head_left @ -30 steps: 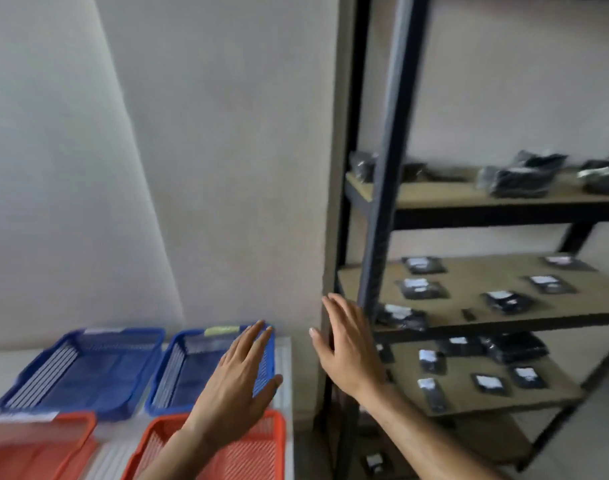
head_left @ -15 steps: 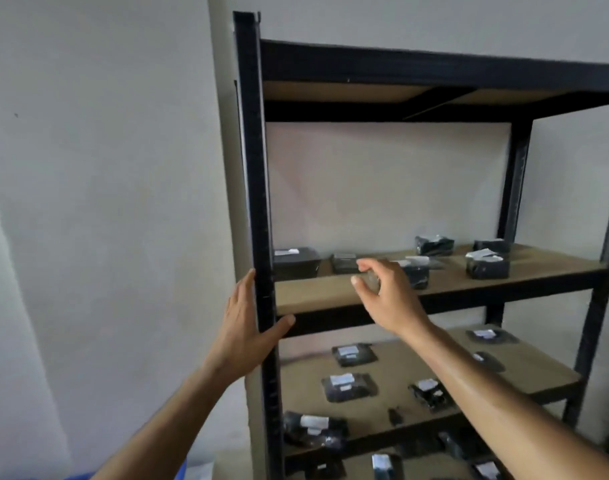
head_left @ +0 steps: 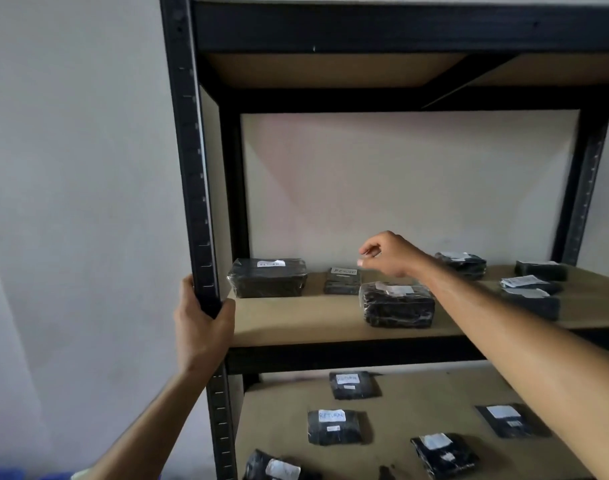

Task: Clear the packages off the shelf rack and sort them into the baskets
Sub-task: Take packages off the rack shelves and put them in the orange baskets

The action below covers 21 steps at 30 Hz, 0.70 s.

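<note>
The front upright post (head_left: 192,168) of the shelf rack is gripped by the left hand (head_left: 200,327), thumb on the inner face and fingers curled round the outer edge, right at the level of the middle shelf (head_left: 296,320). The right hand (head_left: 389,254) is held in the air above that shelf with its fingers loosely curled and nothing in the grip. Just below its fingertips a small package labelled RETURN (head_left: 342,280) is seen against the back wall, untouched. To the left sits a larger wrapped package (head_left: 267,278), also labelled; directly under the wrist lies another wrapped bundle (head_left: 398,303). More black packages (head_left: 529,292) are spread along the right of the shelf. On the lower shelf (head_left: 400,410) further flat labelled packets (head_left: 334,427) are laid out, well apart from either hand.
</note>
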{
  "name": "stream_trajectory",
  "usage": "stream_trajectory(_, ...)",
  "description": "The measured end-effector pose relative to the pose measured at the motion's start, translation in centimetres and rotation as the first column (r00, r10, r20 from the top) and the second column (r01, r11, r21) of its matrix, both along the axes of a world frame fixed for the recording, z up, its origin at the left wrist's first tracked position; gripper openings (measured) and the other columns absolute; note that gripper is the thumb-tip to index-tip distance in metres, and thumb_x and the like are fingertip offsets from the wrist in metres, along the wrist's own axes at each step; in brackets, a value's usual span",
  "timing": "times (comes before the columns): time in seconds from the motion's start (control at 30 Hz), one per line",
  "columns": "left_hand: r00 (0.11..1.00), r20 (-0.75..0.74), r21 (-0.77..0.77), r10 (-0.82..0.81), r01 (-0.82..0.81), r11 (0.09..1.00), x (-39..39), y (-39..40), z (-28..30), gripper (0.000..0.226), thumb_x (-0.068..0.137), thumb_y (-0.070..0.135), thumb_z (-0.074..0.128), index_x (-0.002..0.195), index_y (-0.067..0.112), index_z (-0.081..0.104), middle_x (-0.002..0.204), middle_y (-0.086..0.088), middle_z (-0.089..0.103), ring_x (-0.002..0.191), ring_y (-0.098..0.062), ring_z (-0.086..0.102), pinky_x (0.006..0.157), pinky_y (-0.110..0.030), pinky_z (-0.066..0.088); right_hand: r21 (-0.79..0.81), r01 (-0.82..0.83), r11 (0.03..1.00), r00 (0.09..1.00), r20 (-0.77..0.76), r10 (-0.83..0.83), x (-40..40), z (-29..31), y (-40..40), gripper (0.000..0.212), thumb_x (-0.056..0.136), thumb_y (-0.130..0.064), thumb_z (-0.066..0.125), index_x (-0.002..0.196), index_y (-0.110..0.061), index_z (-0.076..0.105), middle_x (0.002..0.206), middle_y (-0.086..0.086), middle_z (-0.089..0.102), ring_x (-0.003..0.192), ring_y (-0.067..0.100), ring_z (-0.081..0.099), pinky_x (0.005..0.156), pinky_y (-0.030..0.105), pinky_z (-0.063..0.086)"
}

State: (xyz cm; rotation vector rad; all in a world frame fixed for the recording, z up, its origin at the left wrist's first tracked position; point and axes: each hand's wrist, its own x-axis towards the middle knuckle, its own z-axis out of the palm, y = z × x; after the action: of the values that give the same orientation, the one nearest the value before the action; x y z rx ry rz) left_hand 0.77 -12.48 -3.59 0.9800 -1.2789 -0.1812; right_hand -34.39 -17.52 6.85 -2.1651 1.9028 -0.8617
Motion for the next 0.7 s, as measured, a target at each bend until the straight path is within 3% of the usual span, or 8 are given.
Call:
stream_trajectory(0.2, 1.0, -0.022, -0.09, 0.02, -0.021, 0.996, -0.7, 0.1, -0.1, 0.027, 0.075, 0.013, 0.057, 0.097, 0.025, 0.048, 0.07, 0.028, 0.056, 0.06, -0.001, 0.052, 0.052, -0.005, 0.038, 0.292, 0.101, 0.951, 0.977, -0.211, -0.039, 0.2, 0.0, -6.6, 0.069, 0.085, -0.04, 0.079, 0.138, -0.003, 0.055, 0.14, 0.017, 0.059, 0.121, 0.033, 0.062, 0.104, 0.043, 0.051)
stream_trajectory(0.3, 0.999, -0.02, -0.109, 0.034, -0.036, 0.993, -0.7, 0.0, -0.2, 0.026, 0.075, 0.011, 0.056, 0.096, 0.025, 0.047, 0.069, 0.027, 0.054, 0.06, -0.003, 0.05, 0.051, -0.007, 0.037, 0.396, 0.13, 0.909, 0.967, -0.252, -0.029, 0.5, -0.8, -8.7, 0.073, 0.082, -0.047, 0.079, 0.139, -0.009, 0.054, 0.135, 0.01, 0.06, 0.101, 0.022, 0.063, 0.082, 0.033, 0.058)
stream_trajectory(0.47, 1.0, -0.013, -0.145, 0.009, -0.011, 0.989, -0.7, -0.3, -0.5, 0.027, 0.075, 0.007, 0.056, 0.098, 0.02, 0.049, 0.07, 0.027, 0.056, 0.059, 0.0, 0.051, 0.052, -0.006, 0.037, 0.497, 0.097, 0.863, 0.994, -0.098, -0.055, 0.2, -1.5, -10.0, 0.064, 0.069, -0.048, 0.089, 0.118, -0.015, 0.063, 0.098, 0.0, 0.066, 0.085, 0.013, 0.06, 0.063, 0.027, 0.05)
stream_trajectory(0.57, 1.0, -0.014, -0.159, 0.003, -0.005, 0.987, -0.7, -0.5, -0.6, 0.028, 0.075, 0.006, 0.055, 0.096, 0.022, 0.049, 0.068, 0.025, 0.054, 0.056, 0.0, 0.047, 0.05, -0.006, 0.036, 0.556, 0.022, 0.831, 0.998, 0.041, -0.054, -0.1, -1.4, -10.0, 0.063, 0.059, -0.036, 0.095, 0.106, -0.003, 0.07, 0.094, 0.005, 0.071, 0.085, 0.018, 0.063, 0.061, 0.026, 0.047)
stream_trajectory(0.63, 1.0, -0.011, -0.161, -0.001, -0.001, 0.987, -0.8, -0.5, -0.7, 0.028, 0.075, 0.006, 0.055, 0.095, 0.024, 0.048, 0.068, 0.025, 0.054, 0.055, 0.0, 0.046, 0.049, -0.007, 0.035, 0.537, -0.056, 0.842, 0.981, 0.188, -0.055, -0.3, -1.1, -9.8, 0.065, 0.054, -0.02, 0.097, 0.108, 0.001, 0.068, 0.093, 0.011, 0.074, 0.079, 0.021, 0.07, 0.061, 0.028, 0.054)
stream_trajectory(0.7, 1.0, -0.008, -0.159, -0.001, 0.0, 0.987, -0.7, -0.6, -0.8, 0.029, 0.075, 0.006, 0.056, 0.096, 0.024, 0.048, 0.068, 0.026, 0.054, 0.056, -0.001, 0.047, 0.05, -0.006, 0.035, 0.475, -0.118, 0.872, 0.95, 0.309, -0.04, -0.1, -0.7, -9.3, 0.066, 0.055, -0.005, 0.096, 0.112, -0.004, 0.062, 0.104, 0.016, 0.073, 0.085, 0.026, 0.075, 0.065, 0.033, 0.061)
